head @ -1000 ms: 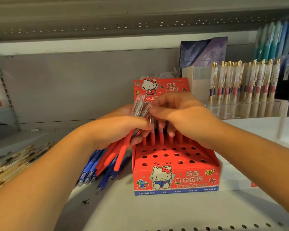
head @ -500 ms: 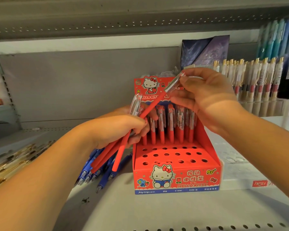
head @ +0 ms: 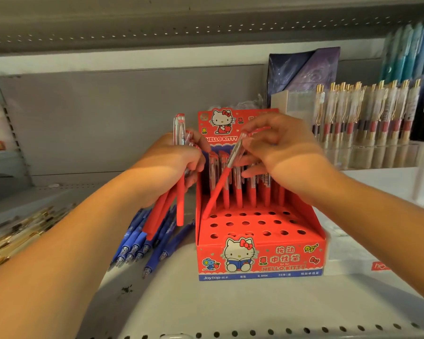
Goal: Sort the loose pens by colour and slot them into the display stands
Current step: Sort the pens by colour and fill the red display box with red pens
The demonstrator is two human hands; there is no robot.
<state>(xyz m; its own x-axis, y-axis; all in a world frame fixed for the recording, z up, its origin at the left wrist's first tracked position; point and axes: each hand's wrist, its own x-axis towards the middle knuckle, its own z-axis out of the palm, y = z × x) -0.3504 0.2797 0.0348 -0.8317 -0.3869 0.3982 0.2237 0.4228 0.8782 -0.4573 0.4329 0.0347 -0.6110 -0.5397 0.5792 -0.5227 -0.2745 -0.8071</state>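
Note:
A red Hello Kitty display stand (head: 260,259) sits on the shelf, its top pierced with rows of holes. Several red pens (head: 239,189) stand upright in its back row. My left hand (head: 174,165) grips a bundle of red pens (head: 168,206) just left of the stand, tips pointing down. My right hand (head: 279,145) pinches the clear upper end of a single red pen (head: 218,189). That pen slants down to the left, its tip at the stand's far-left holes in the second row. Loose blue pens (head: 142,241) lie on the shelf under my left hand.
A clear acrylic rack (head: 377,152) of gold-clipped pens stands at the right rear. Gold-trimmed pens (head: 15,236) lie scattered at the left. A dark blue packet (head: 304,72) leans behind the stand. A white box (head: 353,255) lies flat to the stand's right.
My right hand has pulled one red pen out of the left hand's bundle, lifted it, then lowered it until its tip reached the stand's left holes. The left hand stayed in place.

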